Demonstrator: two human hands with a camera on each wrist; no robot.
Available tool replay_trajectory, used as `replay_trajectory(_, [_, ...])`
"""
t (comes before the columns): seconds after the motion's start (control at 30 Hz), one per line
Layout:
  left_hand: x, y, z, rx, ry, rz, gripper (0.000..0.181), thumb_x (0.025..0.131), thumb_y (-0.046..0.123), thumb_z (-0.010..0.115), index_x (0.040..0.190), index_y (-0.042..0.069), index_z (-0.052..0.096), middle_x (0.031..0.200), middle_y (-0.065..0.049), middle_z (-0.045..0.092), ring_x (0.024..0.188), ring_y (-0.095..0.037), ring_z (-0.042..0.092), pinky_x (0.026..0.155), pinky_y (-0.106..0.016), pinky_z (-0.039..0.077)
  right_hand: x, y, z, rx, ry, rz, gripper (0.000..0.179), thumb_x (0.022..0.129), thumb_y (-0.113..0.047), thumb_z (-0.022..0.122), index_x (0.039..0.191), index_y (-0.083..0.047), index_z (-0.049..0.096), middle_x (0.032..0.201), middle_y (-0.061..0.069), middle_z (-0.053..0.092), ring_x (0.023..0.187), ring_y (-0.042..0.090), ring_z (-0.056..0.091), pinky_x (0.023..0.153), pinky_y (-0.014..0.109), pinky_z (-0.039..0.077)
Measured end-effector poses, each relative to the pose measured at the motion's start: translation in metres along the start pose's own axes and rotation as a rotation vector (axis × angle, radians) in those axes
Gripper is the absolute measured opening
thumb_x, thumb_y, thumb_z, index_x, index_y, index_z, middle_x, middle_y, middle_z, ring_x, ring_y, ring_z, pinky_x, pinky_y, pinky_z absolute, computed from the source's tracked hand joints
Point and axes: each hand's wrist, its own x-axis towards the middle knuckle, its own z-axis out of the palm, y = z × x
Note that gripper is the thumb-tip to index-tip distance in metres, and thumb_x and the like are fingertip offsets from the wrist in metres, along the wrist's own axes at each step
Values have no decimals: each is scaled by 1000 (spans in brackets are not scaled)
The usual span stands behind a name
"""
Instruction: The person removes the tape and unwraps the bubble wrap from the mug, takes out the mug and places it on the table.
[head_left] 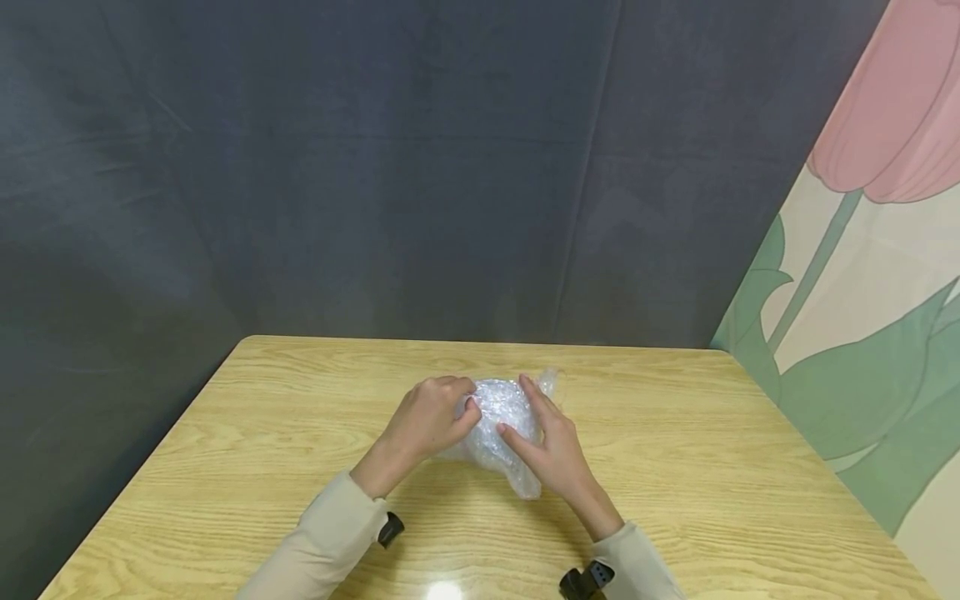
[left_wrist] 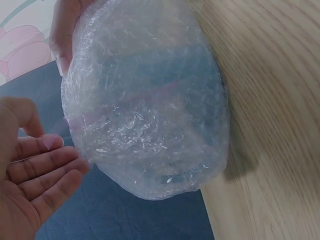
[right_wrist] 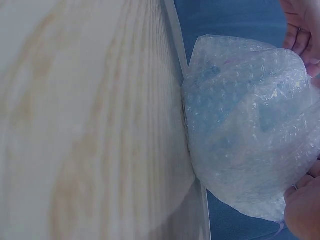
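Observation:
A rounded package in clear bubble wrap [head_left: 501, 417] stands at the middle of the table between both hands. Something bluish shows dimly through the wrap [left_wrist: 150, 100], with a pinkish line across it; its kind cannot be made out. My left hand [head_left: 435, 414] is at the package's left side, thumb and fingertips pinching the edge of the film. The right hand [head_left: 553, 443] holds the opposite side, thumb on the near face and fingers over the top. In the right wrist view the package [right_wrist: 245, 120] touches the tabletop, and a loose flap hangs below it in the head view.
The wooden table [head_left: 300, 392] reaches to a dark curtain [head_left: 420, 167] at the back. A wall hanging with a pink tulip [head_left: 885, 117] is on the right. Each wrist carries a small black device [head_left: 587, 578].

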Motion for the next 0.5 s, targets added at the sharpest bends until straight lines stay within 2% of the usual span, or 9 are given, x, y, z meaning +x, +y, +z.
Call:
replay_trajectory(0.2, [-3,-1,0,-18,5,1,8,78,6,67,83,0,70,77,-9,70,61,-17,65,55,-27,55,0,0,0,-1,5,-1,77,87,-33,71,150,-6,36,150,13,39,134,37,37,105,55,34])
replay_trajectory(0.33, [-3,-2,0,-4,3,-7,3,78,0,69,80,2,70,72,-7,68,56,-12,59,51,-25,52,-1,1,0,-1,10,-7,77,87,-32,71,149,-5,36,149,14,39,134,37,38,105,55,34])
replay_trajectory(0.5, [-3,-2,-3,26,-3,-7,8,79,-4,70,76,4,70,67,-3,66,52,-7,51,48,-23,48,0,0,0,-1,12,-5,77,87,-33,71,149,-5,36,149,14,39,134,36,37,106,54,33])
